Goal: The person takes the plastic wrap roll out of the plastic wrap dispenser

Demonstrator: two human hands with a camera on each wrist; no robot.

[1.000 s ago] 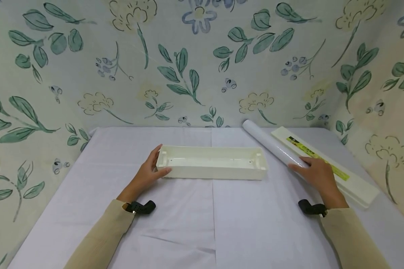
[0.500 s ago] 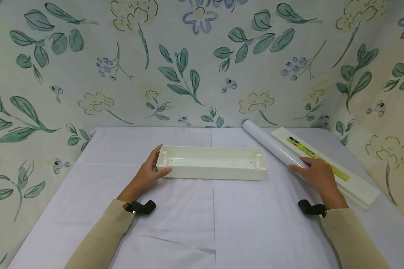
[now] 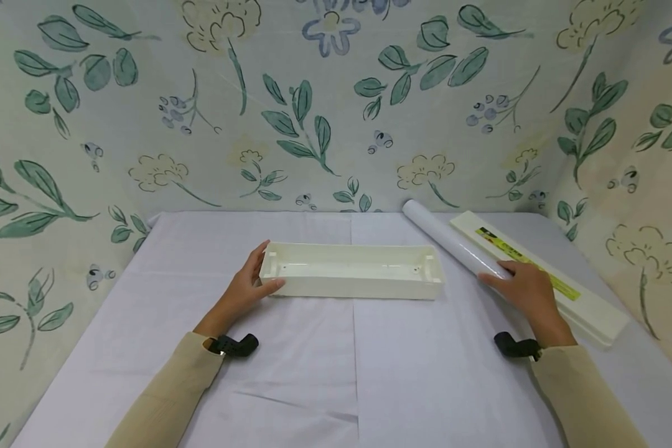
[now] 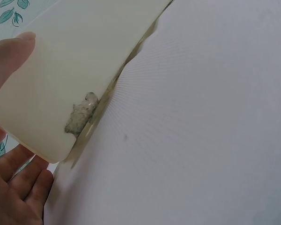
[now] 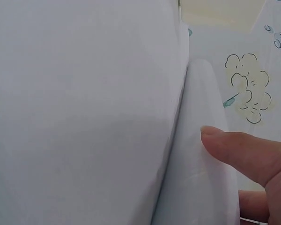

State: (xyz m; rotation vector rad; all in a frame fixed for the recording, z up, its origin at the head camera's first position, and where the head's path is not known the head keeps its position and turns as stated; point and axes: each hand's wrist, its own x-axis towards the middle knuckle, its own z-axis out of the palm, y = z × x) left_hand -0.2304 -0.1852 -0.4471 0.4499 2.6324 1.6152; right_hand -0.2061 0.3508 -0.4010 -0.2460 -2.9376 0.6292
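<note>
A long cream plastic box with an uncovered top lies lengthwise on the white cloth. My left hand grips its left end, thumb on the near wall and fingers round the back. In the left wrist view that wall carries a ragged clear patch near its lower corner. On the right, a white glossy roll of film or sheeting lies aslant. My right hand holds its near end, thumb along the left side, and hides that end. The thumb also shows against the roll in the right wrist view.
Just right of the roll lies a long cream lid-like panel bearing a yellow label, partly behind the right hand. Floral cloth hangs behind and at both sides. The white tablecloth has creases in front of the box.
</note>
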